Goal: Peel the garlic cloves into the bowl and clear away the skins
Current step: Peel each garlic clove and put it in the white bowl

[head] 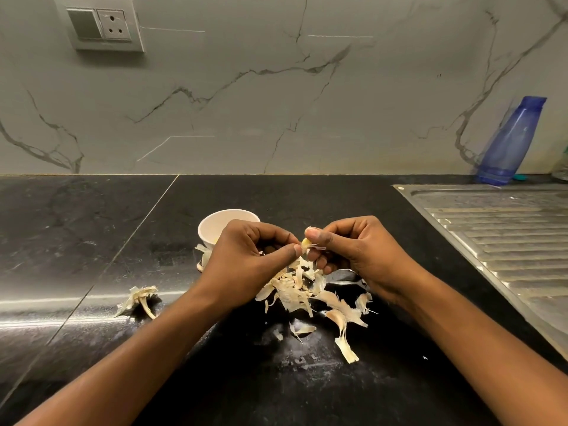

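Note:
A small pale garlic clove (305,242) is held above the black counter, between both hands. My right hand (347,247) pinches it between thumb and fingers. My left hand (246,253) pinches the skin at the clove's left side. A white bowl (215,224) stands just behind my left hand, partly hidden by it; something yellowish shows inside. A heap of papery garlic skins (307,293) lies on the counter under and in front of the hands. A stripped garlic stem with skins (138,299) lies apart at the left.
A ribbed steel sink drainboard (507,241) fills the right side. A blue plastic bottle (510,142) leans against the marble wall at the back right. A wall socket (101,26) sits high on the left. The black counter (76,226) stretches leftward.

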{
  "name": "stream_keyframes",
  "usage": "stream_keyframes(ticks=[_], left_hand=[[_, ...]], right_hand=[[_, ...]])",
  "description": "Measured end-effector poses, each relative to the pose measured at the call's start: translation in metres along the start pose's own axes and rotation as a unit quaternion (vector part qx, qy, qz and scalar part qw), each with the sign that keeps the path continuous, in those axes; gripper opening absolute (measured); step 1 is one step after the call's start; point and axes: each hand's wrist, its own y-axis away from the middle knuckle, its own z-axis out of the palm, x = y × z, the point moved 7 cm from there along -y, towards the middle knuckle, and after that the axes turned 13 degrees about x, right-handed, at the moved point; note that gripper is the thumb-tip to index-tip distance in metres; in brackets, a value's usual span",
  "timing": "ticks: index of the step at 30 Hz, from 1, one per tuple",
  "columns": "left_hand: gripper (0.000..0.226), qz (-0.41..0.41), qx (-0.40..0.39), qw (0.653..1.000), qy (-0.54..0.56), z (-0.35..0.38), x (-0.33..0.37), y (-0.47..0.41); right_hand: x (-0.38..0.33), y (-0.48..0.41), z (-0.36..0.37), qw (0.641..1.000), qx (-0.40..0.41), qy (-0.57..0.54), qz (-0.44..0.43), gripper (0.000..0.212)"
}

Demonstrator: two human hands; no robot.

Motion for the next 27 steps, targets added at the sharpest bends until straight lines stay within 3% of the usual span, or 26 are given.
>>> stream_keyframes(ticks=[11, 19, 27], left_hand=[[0.014, -0.018, 0.002, 1.000, -0.006, -0.0017, -0.0063, -0.0008], [0.009, -0.021, 0.017, 0.999, 0.030, -0.0028, -0.0063, -0.0016], [0.007, 0.014, 0.012, 1.000, -0.008, -0.0018, -0.0072, -0.0008]], right_hand=[[0.0005, -0.0021, -0.0058, 0.999, 0.028, -0.045, 0.012, 0.036], [0.0003, -0.0010, -0.0016, 1.000, 0.013, 0.013, -0.020, 0.031], [-0.0007, 0.0013, 0.0015, 0.998, 0.003, 0.051, -0.046, 0.027]])
